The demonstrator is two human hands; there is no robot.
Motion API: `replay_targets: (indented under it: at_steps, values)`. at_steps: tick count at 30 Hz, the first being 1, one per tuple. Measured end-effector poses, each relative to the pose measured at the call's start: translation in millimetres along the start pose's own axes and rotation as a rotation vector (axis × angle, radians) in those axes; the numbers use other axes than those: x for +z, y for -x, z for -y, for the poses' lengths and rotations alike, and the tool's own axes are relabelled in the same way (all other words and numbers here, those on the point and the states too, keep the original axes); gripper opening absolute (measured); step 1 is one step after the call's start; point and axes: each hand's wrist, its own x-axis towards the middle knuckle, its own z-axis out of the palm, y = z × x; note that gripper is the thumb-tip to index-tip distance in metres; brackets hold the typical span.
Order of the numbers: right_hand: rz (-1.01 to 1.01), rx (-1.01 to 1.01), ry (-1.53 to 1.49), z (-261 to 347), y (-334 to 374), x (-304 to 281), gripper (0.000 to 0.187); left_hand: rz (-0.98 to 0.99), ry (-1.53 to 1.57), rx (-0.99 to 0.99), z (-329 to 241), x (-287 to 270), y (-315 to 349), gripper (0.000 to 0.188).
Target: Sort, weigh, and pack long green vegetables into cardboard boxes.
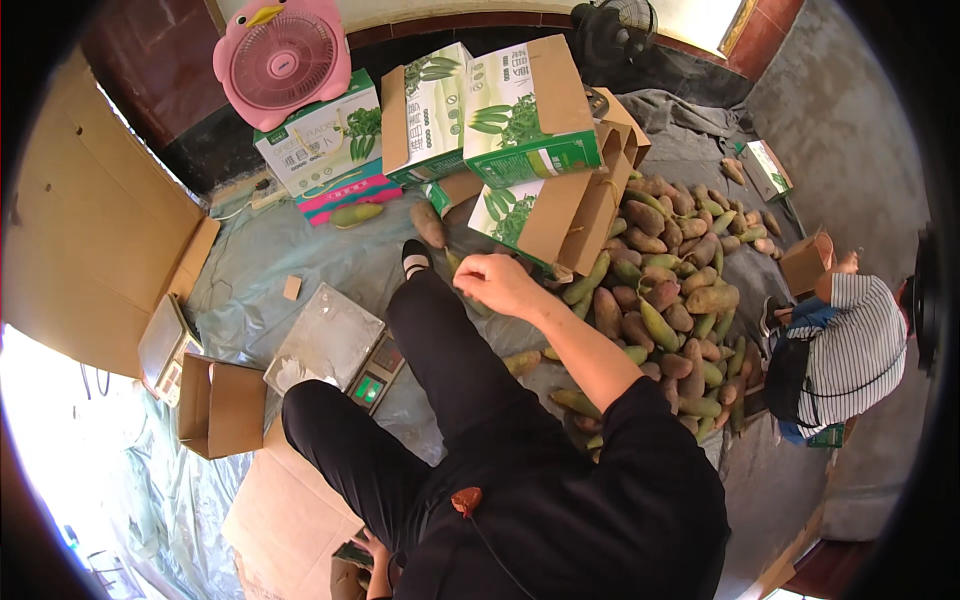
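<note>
My right hand (497, 284) is closed with its fingers curled, out over the floor in front of my right knee. A green radish (453, 262) shows on both sides of it; whether the fingers grip it is hidden. Low in the view, my left hand (377, 552) is partly covered by my leg, its fingers closed at the edge of a small open cardboard box (347, 575). A large pile of green and reddish-brown radishes (665, 290) spreads to the right. A scale (330, 335) with a lit green display stands beside my left knee.
Printed radish cartons (530, 105) are stacked ahead, near a pink fan (283, 62). A second scale (165, 345) and an open brown box (222, 405) stand left. At right a person in a striped shirt (850, 345) bends by the pile. Plastic sheeting (245, 270) covers the floor.
</note>
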Motion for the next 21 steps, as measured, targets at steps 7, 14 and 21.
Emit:
replay_targets:
  at_steps: [7,14,21]
  values:
    - [-0.395,-0.011,0.148,-5,-15,-74,0.017,-0.071,0.242,-0.043,22,-5,22,0.024]
    - [-0.933,-0.076,0.316,-48,-52,-186,0.038,-0.127,0.495,-0.080,33,3,37,0.020]
    - [-0.883,0.114,-0.093,-69,-110,-225,0.067,-0.432,0.955,-0.014,50,2,29,0.018]
